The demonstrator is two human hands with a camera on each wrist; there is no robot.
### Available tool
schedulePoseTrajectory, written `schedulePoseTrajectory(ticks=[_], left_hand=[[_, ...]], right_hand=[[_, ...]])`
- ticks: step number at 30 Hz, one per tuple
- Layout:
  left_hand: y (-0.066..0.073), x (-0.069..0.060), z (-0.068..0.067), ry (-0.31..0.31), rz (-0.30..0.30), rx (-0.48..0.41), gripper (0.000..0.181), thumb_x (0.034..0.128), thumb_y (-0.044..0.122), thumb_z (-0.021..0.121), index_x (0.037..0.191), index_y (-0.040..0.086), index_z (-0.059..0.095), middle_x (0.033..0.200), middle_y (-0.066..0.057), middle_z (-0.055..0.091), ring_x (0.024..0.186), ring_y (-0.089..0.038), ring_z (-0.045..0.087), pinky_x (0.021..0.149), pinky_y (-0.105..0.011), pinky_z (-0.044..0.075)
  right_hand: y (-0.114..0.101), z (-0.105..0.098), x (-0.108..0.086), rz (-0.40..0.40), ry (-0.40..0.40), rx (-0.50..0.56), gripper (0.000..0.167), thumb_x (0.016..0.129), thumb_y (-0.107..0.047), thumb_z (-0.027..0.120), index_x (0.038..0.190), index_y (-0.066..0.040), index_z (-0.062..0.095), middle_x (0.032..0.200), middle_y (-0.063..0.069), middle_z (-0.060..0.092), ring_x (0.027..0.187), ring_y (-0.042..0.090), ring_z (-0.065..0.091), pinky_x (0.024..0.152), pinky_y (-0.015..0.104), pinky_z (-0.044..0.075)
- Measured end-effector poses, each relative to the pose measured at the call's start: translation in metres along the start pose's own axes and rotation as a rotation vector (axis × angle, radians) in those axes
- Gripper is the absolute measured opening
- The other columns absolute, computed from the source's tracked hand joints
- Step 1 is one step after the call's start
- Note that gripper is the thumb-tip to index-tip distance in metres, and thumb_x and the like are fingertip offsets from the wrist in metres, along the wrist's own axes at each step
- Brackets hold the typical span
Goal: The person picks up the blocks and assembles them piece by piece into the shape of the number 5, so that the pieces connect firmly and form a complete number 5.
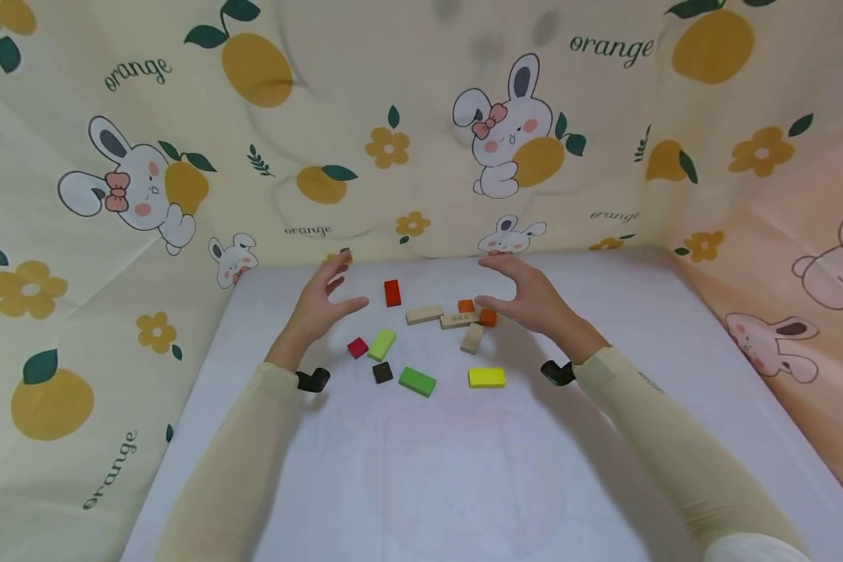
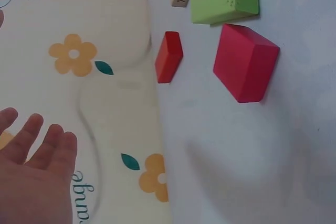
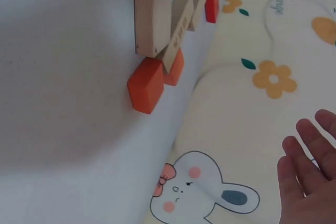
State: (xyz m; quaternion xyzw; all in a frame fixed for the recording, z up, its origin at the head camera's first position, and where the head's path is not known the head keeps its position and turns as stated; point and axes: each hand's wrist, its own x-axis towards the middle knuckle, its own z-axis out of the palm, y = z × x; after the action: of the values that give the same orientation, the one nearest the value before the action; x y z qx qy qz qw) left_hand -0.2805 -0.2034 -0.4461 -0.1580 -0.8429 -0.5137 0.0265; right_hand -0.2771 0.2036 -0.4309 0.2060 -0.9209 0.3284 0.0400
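Observation:
In the head view my left hand (image 1: 316,306) hovers left of the blocks, thumb and fingers spread and holding nothing. My right hand (image 1: 530,295) hovers at the right of the group, also empty, its thumb near two orange blocks (image 1: 488,318). Between the hands lie a red block (image 1: 392,293) and several plain wooden blocks (image 1: 425,314). Nearer the front are a crimson block (image 1: 357,348), a light green block (image 1: 382,344), a black block (image 1: 382,372), a green block (image 1: 417,382) and a yellow block (image 1: 487,378).
The blocks lie on a white table (image 1: 421,484). Patterned cloth (image 1: 421,117) with rabbits and oranges rises behind the table and on both sides. Small black devices (image 1: 313,381) sit at both wrists.

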Motion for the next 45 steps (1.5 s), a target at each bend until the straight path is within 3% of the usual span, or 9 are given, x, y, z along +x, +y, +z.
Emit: schedulePoseTrajectory(ticks=[7, 14, 23, 33, 39, 45], left_hand=[[-0.004, 0.009, 0.008, -0.018, -0.048, 0.030, 0.091, 0.0962, 0.017, 0.085, 0.171, 0.019, 0.034, 0.171, -0.007, 0.038, 0.156, -0.031, 0.035, 0.125, -0.053, 0.033], [-0.007, 0.022, 0.020, -0.078, -0.093, 0.069, 0.095, 0.0958, 0.024, 0.087, 0.173, 0.019, 0.030, 0.173, -0.004, 0.036, 0.157, -0.031, 0.033, 0.125, -0.053, 0.033], [-0.012, 0.022, 0.029, -0.104, -0.098, 0.045, 0.093, 0.0966, 0.022, 0.086, 0.172, 0.016, 0.031, 0.171, -0.007, 0.037, 0.157, -0.035, 0.033, 0.126, -0.051, 0.033], [-0.010, 0.029, 0.031, -0.138, -0.137, 0.117, 0.097, 0.0949, 0.027, 0.087, 0.173, 0.018, 0.030, 0.172, -0.011, 0.036, 0.155, -0.040, 0.035, 0.125, -0.053, 0.034], [-0.013, 0.039, 0.031, -0.115, -0.158, 0.090, 0.094, 0.0953, 0.022, 0.087, 0.172, 0.016, 0.032, 0.171, -0.012, 0.037, 0.154, -0.041, 0.037, 0.123, -0.055, 0.035], [-0.015, 0.047, 0.041, -0.152, -0.193, 0.078, 0.095, 0.0952, 0.026, 0.086, 0.172, 0.016, 0.031, 0.172, -0.013, 0.036, 0.154, -0.042, 0.038, 0.123, -0.054, 0.037]], right_hand=[[0.000, 0.007, 0.008, 0.017, -0.030, 0.009, 0.072, 0.096, -0.042, 0.084, 0.158, -0.019, 0.057, 0.165, 0.004, 0.049, 0.155, 0.032, 0.038, 0.121, 0.063, 0.036], [0.004, 0.013, 0.015, 0.003, -0.055, 0.026, 0.072, 0.096, -0.043, 0.084, 0.158, -0.017, 0.057, 0.164, 0.004, 0.050, 0.158, 0.032, 0.034, 0.123, 0.063, 0.032], [0.000, 0.026, 0.021, 0.004, -0.089, 0.072, 0.069, 0.096, -0.042, 0.083, 0.156, -0.020, 0.058, 0.162, 0.004, 0.052, 0.150, 0.030, 0.044, 0.122, 0.059, 0.036], [-0.001, 0.041, 0.033, 0.009, -0.148, 0.071, 0.071, 0.097, -0.045, 0.082, 0.158, -0.017, 0.057, 0.161, 0.005, 0.051, 0.150, 0.030, 0.044, 0.121, 0.057, 0.038], [0.000, 0.051, 0.039, 0.006, -0.161, 0.085, 0.071, 0.097, -0.045, 0.082, 0.158, -0.017, 0.057, 0.161, 0.005, 0.052, 0.150, 0.030, 0.044, 0.120, 0.057, 0.039], [0.004, 0.057, 0.040, 0.030, -0.158, 0.085, 0.071, 0.097, -0.047, 0.081, 0.157, -0.018, 0.058, 0.161, 0.003, 0.052, 0.150, 0.028, 0.044, 0.120, 0.056, 0.040]])
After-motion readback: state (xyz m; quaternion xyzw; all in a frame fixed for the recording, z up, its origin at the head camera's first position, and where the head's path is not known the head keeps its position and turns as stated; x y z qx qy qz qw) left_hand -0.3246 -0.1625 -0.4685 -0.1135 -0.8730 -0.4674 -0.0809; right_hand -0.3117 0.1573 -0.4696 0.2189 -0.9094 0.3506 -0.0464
